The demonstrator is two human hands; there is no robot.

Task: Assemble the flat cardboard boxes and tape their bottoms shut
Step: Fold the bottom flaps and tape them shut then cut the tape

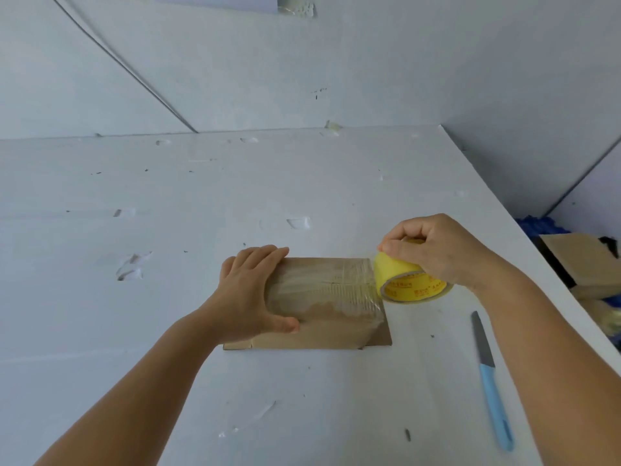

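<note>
A small brown cardboard box point(332, 314) stands on the white table point(134, 331) with its taped bottom facing up. Clear tape lies stretched across that face up to the box's right edge. My left hand point(250, 297) rests on the box's left end, fingers over the top and thumb against the near side. My right hand point(437, 250) grips a yellow tape roll point(408, 280) from above, right at the box's right edge. The tape strip still joins roll and box.
A knife with a light blue handle point(492, 381) lies on the table at the right, near my right forearm. Past the table's right edge lie flat cardboard pieces point(581, 260) and something blue point(537, 225). White walls stand close behind the table.
</note>
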